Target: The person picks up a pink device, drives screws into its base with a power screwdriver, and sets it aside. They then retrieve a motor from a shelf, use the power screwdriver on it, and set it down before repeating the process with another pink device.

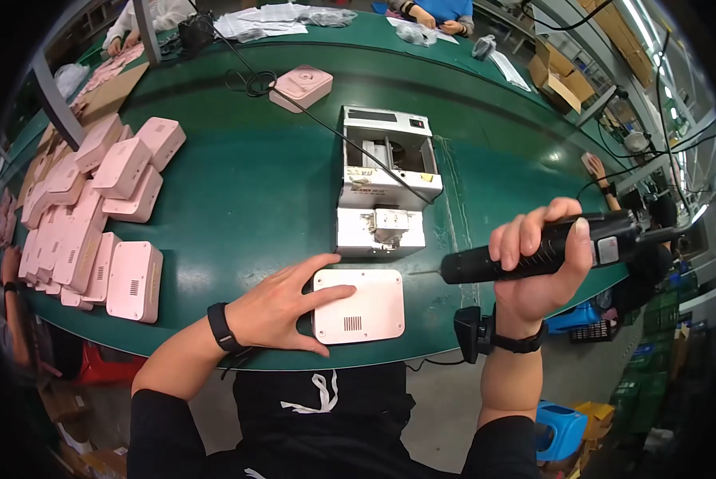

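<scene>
A pale pink plastic case (366,315) lies flat near the table's front edge, with a slotted vent and small holes at its corners. My left hand (286,302) holds it from the left side, index finger laid on top, thumb at the near edge. In my right hand (543,247) is a black electric screwdriver (485,262), gripped around its body. Its thin bit points left and hangs just off the case's upper right corner. Beyond the case stands a silver screw feeder (386,180), open on top.
Many similar pink cases (94,207) are piled at the left. Another pink housing (302,86) sits toward the back. A black cable (318,118) crosses over the feeder. Co-workers' hands (426,17) are busy at the far table among papers and plastic bags.
</scene>
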The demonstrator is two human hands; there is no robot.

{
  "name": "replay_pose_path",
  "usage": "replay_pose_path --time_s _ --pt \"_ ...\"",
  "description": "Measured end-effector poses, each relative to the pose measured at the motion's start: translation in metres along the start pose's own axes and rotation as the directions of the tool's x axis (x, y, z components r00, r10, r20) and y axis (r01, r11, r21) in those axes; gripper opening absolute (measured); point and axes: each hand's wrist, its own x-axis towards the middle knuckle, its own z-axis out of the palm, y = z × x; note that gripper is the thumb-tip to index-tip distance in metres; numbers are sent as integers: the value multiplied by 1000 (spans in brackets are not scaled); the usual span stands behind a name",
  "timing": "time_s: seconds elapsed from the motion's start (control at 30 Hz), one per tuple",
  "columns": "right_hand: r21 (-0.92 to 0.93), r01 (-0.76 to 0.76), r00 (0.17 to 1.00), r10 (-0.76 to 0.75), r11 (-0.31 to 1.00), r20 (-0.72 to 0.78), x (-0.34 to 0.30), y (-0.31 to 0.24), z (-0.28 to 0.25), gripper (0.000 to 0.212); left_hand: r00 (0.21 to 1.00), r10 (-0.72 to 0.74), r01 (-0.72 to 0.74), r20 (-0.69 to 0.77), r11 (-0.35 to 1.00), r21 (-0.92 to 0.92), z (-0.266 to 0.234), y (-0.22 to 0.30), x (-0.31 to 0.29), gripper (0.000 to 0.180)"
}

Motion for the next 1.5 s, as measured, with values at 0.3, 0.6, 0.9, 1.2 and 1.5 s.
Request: replay_pose_path --time_s 0.3,0.6,0.9,1.2,1.5 --pt "-303 40 983 18 952 184 34 35 54 25 992 -127 123 -20 984 -132 5 -10 -13 77" --pt "-275 -83 964 147 958 220 13 33 46 24 991 -117 108 -63 986 -130 5 -17 -20 77" --pt "-268 -99 963 160 958 215 -3 51 24 25 990 -112 98 -80 981 -166 11 -19 -19 76" --pt "-193 -80 956 130 978 262 -3 55 17 27 990 -131 123 -50 981 -148 7 -22 -18 82" --pt "-179 -20 967 65 984 246 12 28 42 25 990 -113 99 -84 983 -151 9 -21 -19 76"
